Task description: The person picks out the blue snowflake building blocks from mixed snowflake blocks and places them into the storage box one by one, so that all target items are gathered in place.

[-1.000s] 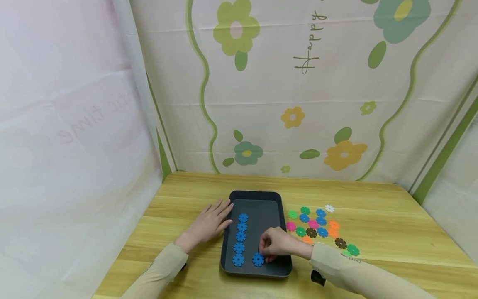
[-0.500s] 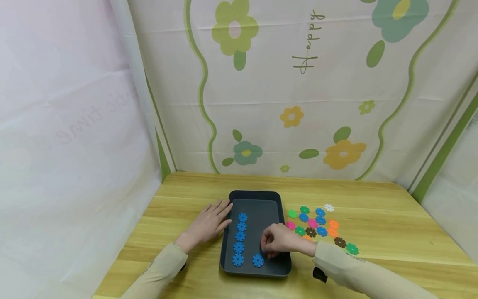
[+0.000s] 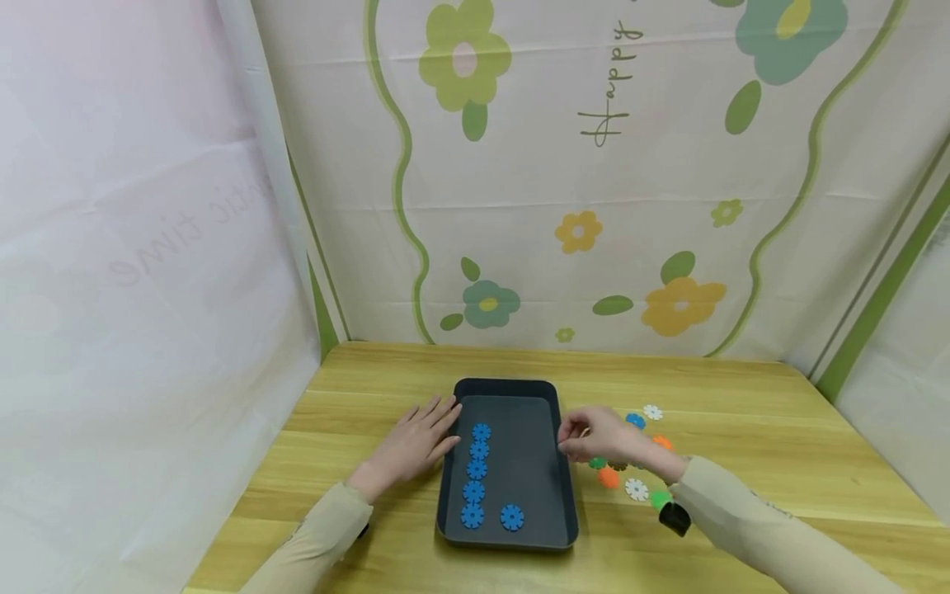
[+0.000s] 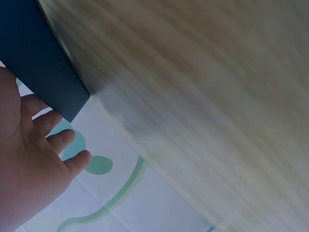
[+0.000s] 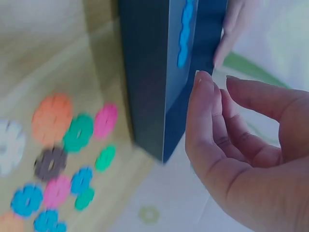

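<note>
My left hand (image 3: 419, 441) rests at the left rim of a dark grey tray (image 3: 519, 421), its fingers spread and fairly straight. In the left wrist view the fingertips touch the tray's outer wall (image 4: 43, 58). Inside the tray, a column of several blue snowflake discs (image 3: 477, 469) runs along the left side. One more blue snowflake disc (image 3: 512, 517) lies flat at the near end, right of that column. Over the tray's right rim hovers my right hand (image 3: 601, 433). The right wrist view shows its thumb and bent forefinger apart, with nothing between them.
Loose snowflake discs in several colours lie on the wooden table right of the tray, among them a white disc (image 3: 637, 490), an orange disc (image 5: 52, 119) and a pink disc (image 5: 105, 120). A printed cloth (image 3: 519, 206) hangs behind the table.
My right hand has left the single blue disc at the tray's near end and moved up and right to the right rim. The left hand has stayed in place.
</note>
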`<action>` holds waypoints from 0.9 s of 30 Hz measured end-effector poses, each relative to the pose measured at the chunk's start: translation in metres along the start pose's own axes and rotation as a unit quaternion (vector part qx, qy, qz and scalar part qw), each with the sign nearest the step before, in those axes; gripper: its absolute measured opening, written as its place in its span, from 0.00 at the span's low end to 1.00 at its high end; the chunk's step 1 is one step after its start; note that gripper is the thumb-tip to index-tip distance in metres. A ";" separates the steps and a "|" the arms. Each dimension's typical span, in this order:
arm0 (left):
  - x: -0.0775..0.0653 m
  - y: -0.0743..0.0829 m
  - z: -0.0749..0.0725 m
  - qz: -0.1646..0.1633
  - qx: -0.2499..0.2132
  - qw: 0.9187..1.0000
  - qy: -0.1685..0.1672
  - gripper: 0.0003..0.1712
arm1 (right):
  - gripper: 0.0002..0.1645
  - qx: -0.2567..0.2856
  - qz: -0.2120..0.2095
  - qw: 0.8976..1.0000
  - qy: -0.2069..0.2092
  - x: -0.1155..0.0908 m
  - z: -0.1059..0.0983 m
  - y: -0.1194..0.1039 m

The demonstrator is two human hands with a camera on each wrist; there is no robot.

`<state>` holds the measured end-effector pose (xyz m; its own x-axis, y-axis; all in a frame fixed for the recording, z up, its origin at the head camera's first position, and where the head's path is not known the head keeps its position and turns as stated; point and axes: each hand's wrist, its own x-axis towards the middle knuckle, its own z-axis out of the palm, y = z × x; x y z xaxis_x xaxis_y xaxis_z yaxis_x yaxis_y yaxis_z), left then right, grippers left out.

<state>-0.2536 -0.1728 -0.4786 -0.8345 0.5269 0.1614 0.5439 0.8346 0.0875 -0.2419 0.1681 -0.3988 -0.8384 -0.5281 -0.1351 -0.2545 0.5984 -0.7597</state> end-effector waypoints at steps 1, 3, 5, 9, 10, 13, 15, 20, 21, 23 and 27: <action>0.000 0.000 0.000 -0.002 0.001 1.000 -0.003 0.35 | 0.06 -0.003 -0.001 1.000 0.006 -0.002 -0.005 0.002; 0.000 0.000 -0.001 -0.004 0.003 1.000 -0.006 0.35 | 0.06 -0.019 -0.003 1.000 0.019 -0.005 -0.016 0.008; 0.000 0.001 -0.002 -0.004 0.003 1.000 -0.006 0.35 | 0.07 -0.032 -0.005 0.999 0.032 -0.009 -0.026 0.014; 0.000 0.000 -0.002 -0.002 0.000 1.000 -0.006 0.35 | 0.07 -0.042 0.003 0.997 0.060 -0.015 -0.043 0.029; 0.000 0.000 -0.002 -0.001 -0.003 1.000 -0.003 0.34 | 0.07 -0.043 0.006 0.997 0.067 -0.016 -0.046 0.033; 0.001 0.000 -0.003 -0.004 -0.002 1.000 -0.007 0.35 | 0.07 -0.044 0.023 0.995 0.084 -0.018 -0.054 0.045; 0.001 0.000 -0.002 -0.004 -0.002 1.000 -0.005 0.35 | 0.08 -0.050 0.031 0.994 0.093 -0.020 -0.059 0.053; 0.000 0.000 -0.002 -0.002 0.005 1.000 -0.006 0.35 | 0.10 -0.056 0.059 0.991 0.108 -0.020 -0.067 0.073; 0.000 0.000 -0.002 -0.002 0.006 1.000 -0.008 0.35 | 0.10 -0.056 0.064 0.990 0.110 -0.019 -0.068 0.077; 0.000 0.001 -0.002 -0.002 0.007 1.000 -0.011 0.35 | 0.10 -0.056 0.077 0.989 0.113 -0.018 -0.071 0.085; -0.001 0.001 -0.002 -0.001 0.000 1.000 -0.010 0.34 | 0.09 -0.072 0.098 0.986 0.115 -0.015 -0.074 0.097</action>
<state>-0.2523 -0.1726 -0.4771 -0.8376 0.5277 0.1415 0.5416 0.8361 0.0874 -0.2894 0.2788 -0.4231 -0.9611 -0.2532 -0.1100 -0.1285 0.7629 -0.6336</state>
